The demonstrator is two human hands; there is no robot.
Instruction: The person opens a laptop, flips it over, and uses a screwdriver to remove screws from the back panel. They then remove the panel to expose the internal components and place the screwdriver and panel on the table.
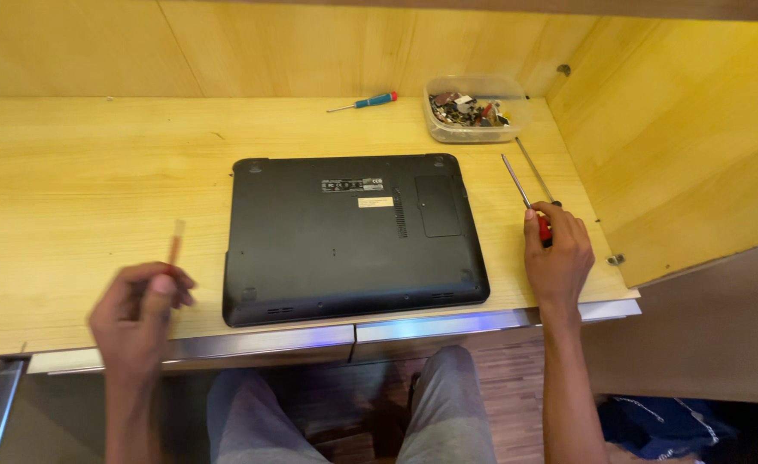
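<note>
**Laptop flipped belly-up, tools fanned out around it**

Black laptop (353,236) lying bottom-side up, dead centre on the wooden worktop (78,172), front edge nearly flush w/ the near lip. Makes sense that way: underside panel, vents and screw points all facing up and easy to see.

Right hand (557,253) parked just right of the laptop, grip closed on the red handle of a long screwdriver (525,196). Shaft pointing away toward the back wall, tip not touching the laptop. Held low on the handle, looks more like being picked up or put down than actually driven, but can't say which. Second thin metal shaft (535,170) lying right beside it, prob another driver, handle hidden behind the hand.

Left hand (143,301) hovering left of the laptop, blurry, fingers pinched narrow round a slim orange-ish stick (174,245). Could be a pry tool or small driver, too smeared to tell. Not touching the laptop either.

Behind the laptop, toward the back-right: clear plastic tub (473,107) full of small mixed bits, close enough for a reach w/o crowding things. Left of that tub, small blue/red-handled screwdriver (366,102) lying flat, untouched.

Knees in grey trousers (447,404) below the near edge of the laptop, so seated straight in front.
</note>
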